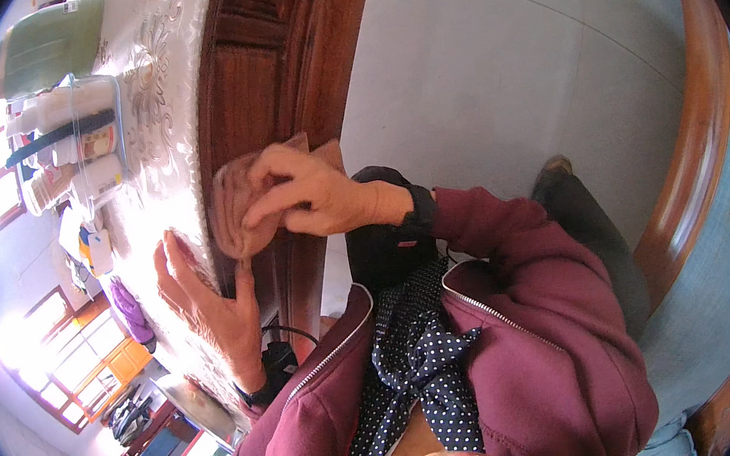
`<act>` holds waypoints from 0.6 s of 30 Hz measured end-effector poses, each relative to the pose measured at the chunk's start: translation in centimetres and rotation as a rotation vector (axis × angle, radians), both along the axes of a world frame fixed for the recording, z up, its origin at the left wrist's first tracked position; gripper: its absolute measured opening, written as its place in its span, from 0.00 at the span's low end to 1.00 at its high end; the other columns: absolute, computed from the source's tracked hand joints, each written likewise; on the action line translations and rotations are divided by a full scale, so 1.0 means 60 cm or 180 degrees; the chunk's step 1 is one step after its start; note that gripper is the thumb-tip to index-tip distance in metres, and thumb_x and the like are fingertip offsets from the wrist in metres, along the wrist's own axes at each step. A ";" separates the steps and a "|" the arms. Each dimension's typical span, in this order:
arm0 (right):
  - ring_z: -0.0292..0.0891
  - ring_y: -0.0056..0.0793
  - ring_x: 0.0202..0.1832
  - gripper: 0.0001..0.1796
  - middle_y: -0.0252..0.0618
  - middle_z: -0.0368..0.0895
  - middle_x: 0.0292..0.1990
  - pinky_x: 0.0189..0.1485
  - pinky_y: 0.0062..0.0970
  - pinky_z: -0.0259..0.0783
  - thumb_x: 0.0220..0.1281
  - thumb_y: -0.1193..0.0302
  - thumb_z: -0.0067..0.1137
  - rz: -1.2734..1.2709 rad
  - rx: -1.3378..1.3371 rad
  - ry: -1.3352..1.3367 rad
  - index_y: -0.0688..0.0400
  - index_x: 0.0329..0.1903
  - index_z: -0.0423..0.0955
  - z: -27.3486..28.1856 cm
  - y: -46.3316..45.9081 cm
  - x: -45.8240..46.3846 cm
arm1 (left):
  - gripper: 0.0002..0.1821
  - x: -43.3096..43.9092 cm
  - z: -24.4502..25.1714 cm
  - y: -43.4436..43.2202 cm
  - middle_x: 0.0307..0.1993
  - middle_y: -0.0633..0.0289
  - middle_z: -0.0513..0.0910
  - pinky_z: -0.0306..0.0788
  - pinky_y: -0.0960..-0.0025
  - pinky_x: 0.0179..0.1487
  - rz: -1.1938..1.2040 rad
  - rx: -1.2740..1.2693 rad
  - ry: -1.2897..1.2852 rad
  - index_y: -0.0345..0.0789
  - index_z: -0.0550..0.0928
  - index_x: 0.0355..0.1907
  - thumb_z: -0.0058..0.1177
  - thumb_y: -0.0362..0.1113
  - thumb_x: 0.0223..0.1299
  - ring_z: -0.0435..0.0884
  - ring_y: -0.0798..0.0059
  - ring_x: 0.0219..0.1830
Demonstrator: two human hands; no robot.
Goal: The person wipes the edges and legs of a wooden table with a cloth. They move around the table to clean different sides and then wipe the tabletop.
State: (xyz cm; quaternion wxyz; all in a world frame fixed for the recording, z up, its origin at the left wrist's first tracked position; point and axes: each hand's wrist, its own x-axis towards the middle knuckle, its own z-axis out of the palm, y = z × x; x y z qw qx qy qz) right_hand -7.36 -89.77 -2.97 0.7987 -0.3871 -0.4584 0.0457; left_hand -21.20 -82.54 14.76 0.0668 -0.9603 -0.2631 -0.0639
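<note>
My right hand (pixel 314 196) pinches a thin, translucent, brownish thing (pixel 234 206) with layered, rounded outlines, partly blurred. Its pointed ends stick out beyond the knuckles; whether it is plastic film or sheer fabric I cannot tell. It hangs in front of the dark wooden side of the table, close to the edge. My left hand (pixel 212 306) lies palm down at the edge of the white embossed tablecloth (pixel 152 110), thumb stretched out to the lower tip of the translucent thing. A small reddish patch shows beside its fingers, mostly hidden.
A clear basket (pixel 122 127) of bottles and a black stick-like object stands on the table beside a green container (pixel 54 44). Farther along lie small packets and a purple cloth (pixel 132 315). A wooden-framed seat with a blue cushion (pixel 707 324) curves along the right.
</note>
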 end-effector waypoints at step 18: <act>0.69 0.41 0.51 0.22 0.44 0.69 0.49 0.54 0.35 0.68 0.51 0.82 0.63 -0.1230 -0.0198 0.0931 0.56 0.52 0.83 0.010 0.046 0.108 | 0.56 -0.003 0.016 0.003 0.74 0.42 0.60 0.55 0.46 0.76 0.0148 -0.0064 0.0373 0.33 0.62 0.78 0.74 0.40 0.43 0.60 0.42 0.73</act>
